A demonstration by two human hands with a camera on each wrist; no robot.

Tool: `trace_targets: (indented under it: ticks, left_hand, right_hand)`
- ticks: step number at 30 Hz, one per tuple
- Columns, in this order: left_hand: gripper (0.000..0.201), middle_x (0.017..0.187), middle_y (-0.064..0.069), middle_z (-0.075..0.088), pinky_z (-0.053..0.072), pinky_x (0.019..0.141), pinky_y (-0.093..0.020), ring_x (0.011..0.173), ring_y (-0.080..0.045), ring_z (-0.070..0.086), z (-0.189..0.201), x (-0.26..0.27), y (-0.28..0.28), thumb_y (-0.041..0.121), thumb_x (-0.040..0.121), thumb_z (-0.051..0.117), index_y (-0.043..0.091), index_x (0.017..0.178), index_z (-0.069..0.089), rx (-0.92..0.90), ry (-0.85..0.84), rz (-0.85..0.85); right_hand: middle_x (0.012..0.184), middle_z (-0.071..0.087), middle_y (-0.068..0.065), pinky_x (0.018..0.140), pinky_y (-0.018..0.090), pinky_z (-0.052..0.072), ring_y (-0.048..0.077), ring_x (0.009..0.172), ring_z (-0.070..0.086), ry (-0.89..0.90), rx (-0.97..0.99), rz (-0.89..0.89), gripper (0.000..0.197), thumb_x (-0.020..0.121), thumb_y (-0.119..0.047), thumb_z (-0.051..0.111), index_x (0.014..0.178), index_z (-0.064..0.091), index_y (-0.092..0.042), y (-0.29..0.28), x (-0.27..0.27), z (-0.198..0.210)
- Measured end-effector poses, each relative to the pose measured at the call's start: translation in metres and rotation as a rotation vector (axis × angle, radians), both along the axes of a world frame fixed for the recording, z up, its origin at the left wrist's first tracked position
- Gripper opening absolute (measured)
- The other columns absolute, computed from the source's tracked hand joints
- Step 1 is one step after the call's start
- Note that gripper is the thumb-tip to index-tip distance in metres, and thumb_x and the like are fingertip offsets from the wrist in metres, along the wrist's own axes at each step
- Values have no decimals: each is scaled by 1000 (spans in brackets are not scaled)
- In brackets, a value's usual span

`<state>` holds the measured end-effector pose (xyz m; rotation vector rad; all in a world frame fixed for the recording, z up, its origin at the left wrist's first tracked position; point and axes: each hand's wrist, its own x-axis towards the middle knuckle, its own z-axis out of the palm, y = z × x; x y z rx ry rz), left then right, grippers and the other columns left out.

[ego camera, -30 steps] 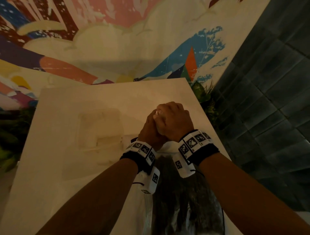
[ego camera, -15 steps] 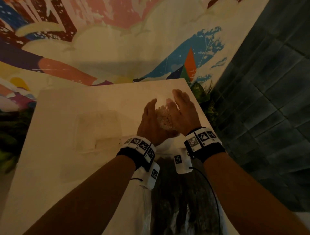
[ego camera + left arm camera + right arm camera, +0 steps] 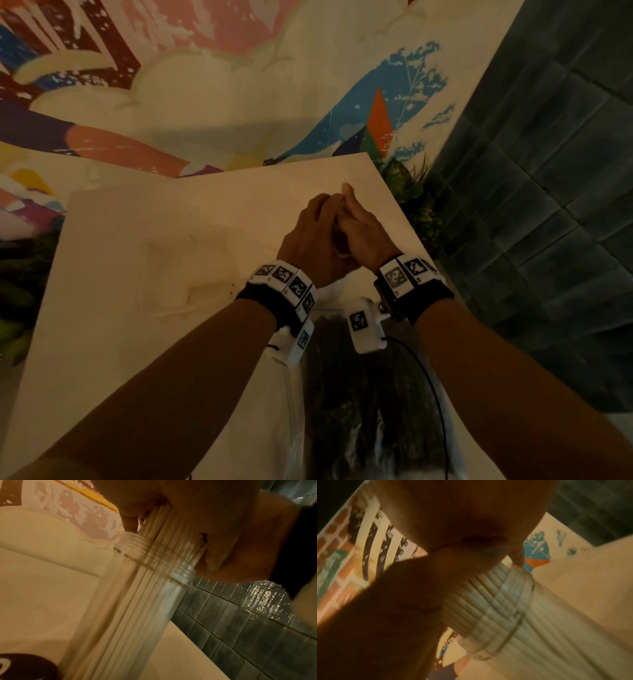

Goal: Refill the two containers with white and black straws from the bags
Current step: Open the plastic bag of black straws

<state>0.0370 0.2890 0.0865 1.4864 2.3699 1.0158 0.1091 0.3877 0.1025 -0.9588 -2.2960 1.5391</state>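
A clear threaded jar stands packed with white straws whose tops stick out above its rim. In the head view both hands meet over it at the table's far right. My left hand curls round the straw tops from the left. My right hand closes on them from the right, one fingertip pointing up. The jar and straws fill the right wrist view, blurred. Under my wrists lies a clear bag of black straws. No second container is in view.
The pale table carries a flattened clear plastic bag at its middle left. A painted mural wall rises behind it. A dark tiled wall and green plants border the table's right edge.
A second ago the hands were clasped over the straws. Half a second ago they had spread apart, baring the straw tops. Now they have closed round the bundle again.
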Motion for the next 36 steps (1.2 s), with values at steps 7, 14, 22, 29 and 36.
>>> trace_targets:
  ticks: [7, 14, 22, 29, 36]
  left_hand:
    - [70, 136, -8, 45, 44, 96, -48, 123, -29, 44, 17, 7, -4, 47, 71, 72, 18, 129, 47, -20, 194, 11]
    - [47, 131, -10, 47, 41, 99, -32, 123, -22, 42, 13, 28, -52, 40, 82, 55, 12, 119, 55, 286, 143, 36]
    - [17, 91, 9, 69, 53, 70, -29, 83, -13, 65, -42, 61, -123, 31, 83, 50, 28, 90, 65, -74, 22, 33]
    - [39, 114, 6, 59, 45, 82, -26, 103, -15, 56, -13, 61, -140, 48, 79, 52, 26, 111, 56, -90, -38, 54]
    - [44, 112, 5, 64, 47, 91, -28, 103, -14, 58, 60, 83, -136, 61, 82, 53, 27, 109, 61, -307, -28, -300]
  right_hand:
    - [134, 51, -1, 104, 28, 36, 13, 121, 48, 152, 58, -323, 50, 96, -29, 52, 142, 39, -17, 11, 41, -16]
    - [143, 47, 4, 107, 36, 36, 26, 129, 45, -666, 378, 259, 49, 93, -32, 55, 139, 43, -23, 9, 95, -85]
    - [129, 56, 1, 105, 46, 35, 30, 117, 52, -925, 430, 389, 29, 91, -29, 50, 117, 62, -30, -3, 95, -89]
    - [114, 57, -2, 95, 37, 37, 21, 108, 54, -816, 822, 378, 24, 91, -30, 50, 108, 65, -38, -35, 133, -11]
    - [76, 63, -5, 68, 49, 50, 22, 70, 62, -350, 1159, 260, 38, 67, -31, 37, 80, 73, -37, -110, 181, 64]
